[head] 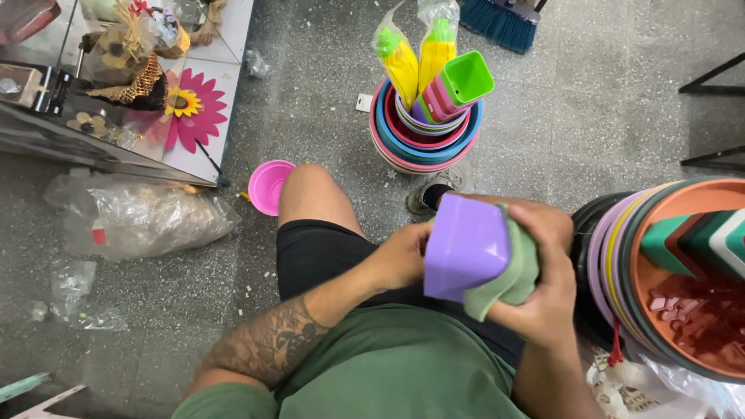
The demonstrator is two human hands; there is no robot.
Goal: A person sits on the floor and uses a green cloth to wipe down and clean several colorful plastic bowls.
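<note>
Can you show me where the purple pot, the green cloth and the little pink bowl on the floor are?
purple pot (464, 244), head view, on its flat side wall.
green cloth (518, 273), head view, on the fold beside the pot.
pink bowl (268, 185), head view, on its inside.

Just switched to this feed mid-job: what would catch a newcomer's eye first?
Centre frame, the left hand steadies a purple square pot while the right hand presses a green cloth against its side. Above, on the floor, stands a stack of coloured bowls stuffed with yellow packets and a green square pot. At the right edge sits another stack of round dishes.
</note>
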